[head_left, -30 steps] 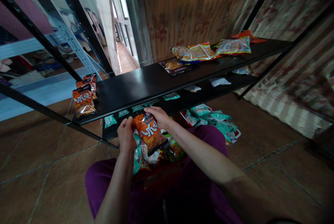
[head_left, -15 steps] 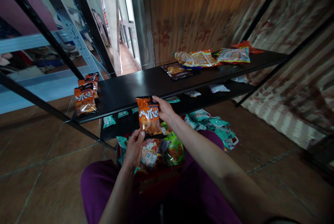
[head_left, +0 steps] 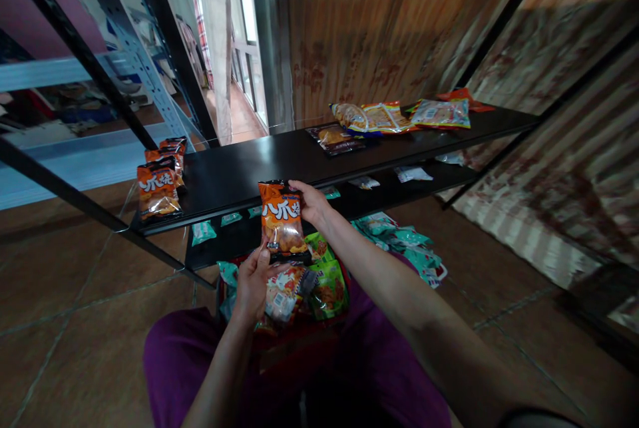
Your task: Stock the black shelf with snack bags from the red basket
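Both my hands hold one orange snack packet [head_left: 281,218] upright in front of the black shelf [head_left: 239,172]. My left hand [head_left: 253,279] pinches its bottom edge. My right hand [head_left: 313,202] grips its top right corner. Below the packet lies a red basket [head_left: 299,338] on my lap, filled with green, white and orange packets [head_left: 324,288]. Matching orange packets [head_left: 157,188] stand at the shelf's left end.
More snack bags [head_left: 394,115] lie at the shelf's far right, a dark one [head_left: 335,138] near the middle. Small teal and white sachets [head_left: 202,231] sit on the lower shelf. Teal packets [head_left: 404,245] are heaped on the tiled floor. Black frame bars [head_left: 74,198] cross on the left.
The orange packet was lifted out of the basket and turned upright. My left hand moved from its side to its bottom edge. The view shifted slightly.
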`<state>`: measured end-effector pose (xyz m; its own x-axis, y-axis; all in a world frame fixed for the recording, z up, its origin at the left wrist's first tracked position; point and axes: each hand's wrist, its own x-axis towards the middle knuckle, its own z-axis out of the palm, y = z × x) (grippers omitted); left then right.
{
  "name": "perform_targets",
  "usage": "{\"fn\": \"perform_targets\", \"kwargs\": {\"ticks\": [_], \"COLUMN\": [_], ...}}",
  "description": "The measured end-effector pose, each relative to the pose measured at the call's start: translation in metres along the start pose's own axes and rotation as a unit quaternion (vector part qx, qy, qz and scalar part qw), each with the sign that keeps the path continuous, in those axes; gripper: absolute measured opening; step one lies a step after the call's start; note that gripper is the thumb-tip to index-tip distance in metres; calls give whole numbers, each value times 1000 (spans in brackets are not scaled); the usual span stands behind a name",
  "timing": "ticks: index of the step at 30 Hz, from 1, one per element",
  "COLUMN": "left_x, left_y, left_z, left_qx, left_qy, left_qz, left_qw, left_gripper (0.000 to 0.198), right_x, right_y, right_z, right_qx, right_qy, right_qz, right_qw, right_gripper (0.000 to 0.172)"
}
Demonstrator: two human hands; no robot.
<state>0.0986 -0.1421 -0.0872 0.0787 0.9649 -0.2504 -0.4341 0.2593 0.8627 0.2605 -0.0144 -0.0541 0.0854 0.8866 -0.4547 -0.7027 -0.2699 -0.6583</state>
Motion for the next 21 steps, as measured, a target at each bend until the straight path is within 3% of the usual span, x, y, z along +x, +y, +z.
{"fn": "perform_targets", "kwargs": {"ticks": [3, 6, 14, 17, 21], "left_x": [1, 1, -6, -2, 7], "left_y": [-1, -1, 1, -1, 1], "left_z": [-5, -9, -4, -2, 1], "left_qx": [-22, -39, -50, -43, -50], "left_qy": [21, 4, -25, 2, 25], "left_qz": [-4, -10, 9, 14, 45], "left_qw": [1000, 999, 998, 999, 997], "left_gripper": [47, 44, 36, 39, 38], "right_x": [-1, -5, -5, -13, -39], "right_y": [-4, -9, -14, -7, 10], "right_z": [-2, -3, 3, 1, -10], "right_qx": [-65, -116, -125, -142, -172], "right_qy": [-18, -21, -1, -63, -170], "right_qz": [6, 2, -4, -7, 0], "right_qw": [998, 993, 992, 988, 970], "right_gripper": [12, 11, 17, 16, 29]}}
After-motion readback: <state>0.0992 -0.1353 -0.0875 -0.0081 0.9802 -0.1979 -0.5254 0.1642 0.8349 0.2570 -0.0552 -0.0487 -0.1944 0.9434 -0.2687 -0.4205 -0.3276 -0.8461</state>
